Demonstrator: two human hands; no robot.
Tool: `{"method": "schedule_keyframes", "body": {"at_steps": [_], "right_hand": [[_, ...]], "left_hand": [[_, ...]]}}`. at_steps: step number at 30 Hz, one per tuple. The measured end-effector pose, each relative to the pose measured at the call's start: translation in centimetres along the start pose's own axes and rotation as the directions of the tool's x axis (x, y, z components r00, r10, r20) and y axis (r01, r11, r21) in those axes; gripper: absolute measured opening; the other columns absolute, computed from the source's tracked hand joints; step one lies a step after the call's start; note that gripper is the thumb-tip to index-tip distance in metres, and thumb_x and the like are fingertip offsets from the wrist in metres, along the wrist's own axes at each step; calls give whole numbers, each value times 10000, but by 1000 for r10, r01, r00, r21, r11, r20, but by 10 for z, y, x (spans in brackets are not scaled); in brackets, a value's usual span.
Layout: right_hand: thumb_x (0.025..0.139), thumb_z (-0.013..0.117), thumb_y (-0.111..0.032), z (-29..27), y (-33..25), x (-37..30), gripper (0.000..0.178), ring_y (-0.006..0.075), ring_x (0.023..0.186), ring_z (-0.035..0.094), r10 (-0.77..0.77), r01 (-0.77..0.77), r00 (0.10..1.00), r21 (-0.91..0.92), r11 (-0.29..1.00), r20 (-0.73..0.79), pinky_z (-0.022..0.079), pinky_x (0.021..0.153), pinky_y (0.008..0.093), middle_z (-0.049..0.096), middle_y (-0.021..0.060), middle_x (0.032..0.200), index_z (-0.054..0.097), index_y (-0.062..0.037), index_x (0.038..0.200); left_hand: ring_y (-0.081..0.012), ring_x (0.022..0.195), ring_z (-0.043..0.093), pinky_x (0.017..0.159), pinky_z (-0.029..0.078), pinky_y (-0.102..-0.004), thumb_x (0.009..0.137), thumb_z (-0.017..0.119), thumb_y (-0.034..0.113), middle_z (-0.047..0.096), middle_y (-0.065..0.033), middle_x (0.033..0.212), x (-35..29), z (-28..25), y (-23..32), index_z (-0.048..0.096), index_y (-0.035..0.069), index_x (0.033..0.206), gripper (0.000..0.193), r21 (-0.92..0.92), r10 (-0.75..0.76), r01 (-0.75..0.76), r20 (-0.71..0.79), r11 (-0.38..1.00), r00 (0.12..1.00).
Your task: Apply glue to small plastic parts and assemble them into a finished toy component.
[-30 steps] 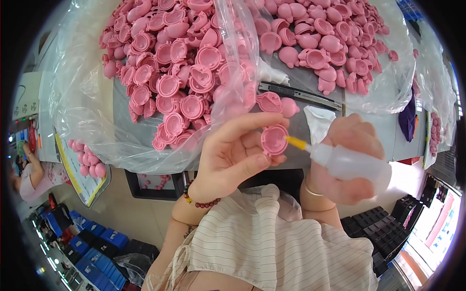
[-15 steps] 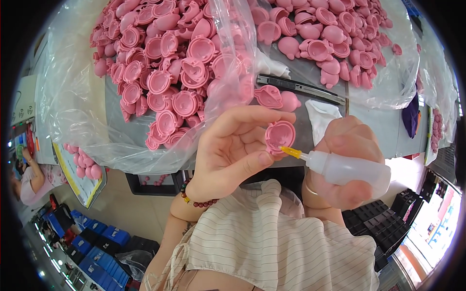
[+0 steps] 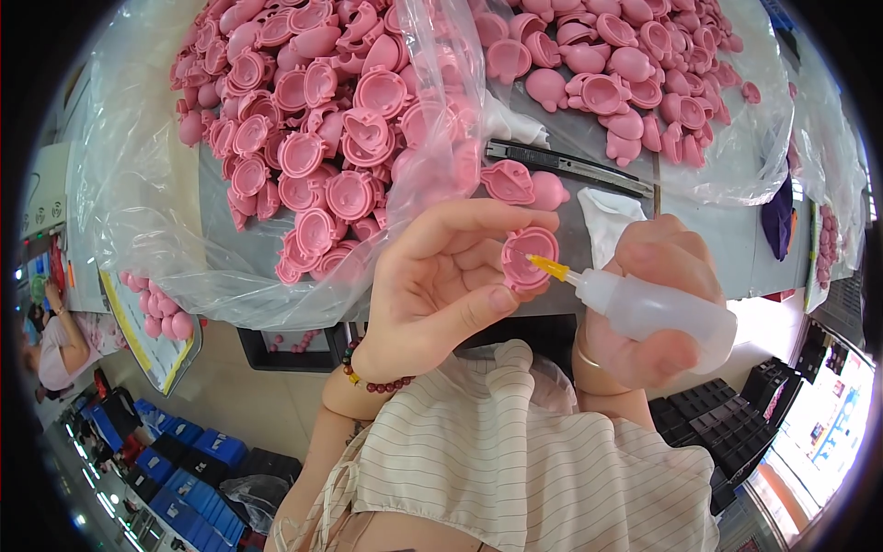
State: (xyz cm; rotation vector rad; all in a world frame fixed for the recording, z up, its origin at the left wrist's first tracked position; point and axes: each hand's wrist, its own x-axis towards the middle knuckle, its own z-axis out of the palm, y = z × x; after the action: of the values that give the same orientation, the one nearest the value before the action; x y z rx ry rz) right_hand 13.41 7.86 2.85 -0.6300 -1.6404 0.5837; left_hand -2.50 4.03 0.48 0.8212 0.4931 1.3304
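Between the thumb and fingertips of my left hand (image 3: 451, 281) is a round pink plastic shell half (image 3: 522, 250), its hollow side facing up toward me. My right hand (image 3: 658, 304) grips a translucent white squeeze bottle (image 3: 653, 313) lying across the palm. The bottle's yellow needle tip (image 3: 549, 267) points left, over the inside of the shell. Whether the tip touches the plastic I cannot tell. Just beyond my left fingers, two more pink pieces (image 3: 511, 182) lie beside a black box cutter (image 3: 570, 167).
Clear plastic bags hold heaps of pink shells at the far left (image 3: 303, 152) and far right (image 3: 616, 64). A white cloth (image 3: 609, 221) lies on the grey table by my right hand. A clipboard (image 3: 166, 354) sits at the left edge; a person's arm (image 3: 72, 336) shows beyond.
The yellow tip has shifted slightly up and left, from the shell's lower rim toward its middle. The bottle moved with it; my left hand is nearly still.
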Motion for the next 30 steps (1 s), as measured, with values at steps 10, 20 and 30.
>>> {"method": "schedule_keyframes", "body": {"at_steps": [10,20,30], "right_hand": [[838,341,-531,2,4,2,631,131,483,341,-15,15,1000,-17,1000,6,226,408,248,415,55,594,553,63,853],[845,335,-521,-2,5,1,632,120,479,329,-30,30,999,-35,999,13,224,402,240,413,52,596,551,72,881],[819,390,-529,1,9,-1,617,99,500,251,6,160,922,398,903,-386,172,435,230,364,25,575,536,67,881]], "left_hand": [[-179,989,520,846,438,-298,760,533,-76,451,-191,1172,0,3,-2,399,-44,1144,407,-10,1,-1,-40,1000,999],[-193,1008,516,831,448,-291,728,531,-132,447,-192,1177,-2,7,-3,467,-53,1093,378,130,74,-61,-92,990,993],[-210,1076,470,902,397,-314,755,495,-118,450,-202,1173,0,5,-2,464,-50,1099,351,215,126,-115,-37,970,991]]}}
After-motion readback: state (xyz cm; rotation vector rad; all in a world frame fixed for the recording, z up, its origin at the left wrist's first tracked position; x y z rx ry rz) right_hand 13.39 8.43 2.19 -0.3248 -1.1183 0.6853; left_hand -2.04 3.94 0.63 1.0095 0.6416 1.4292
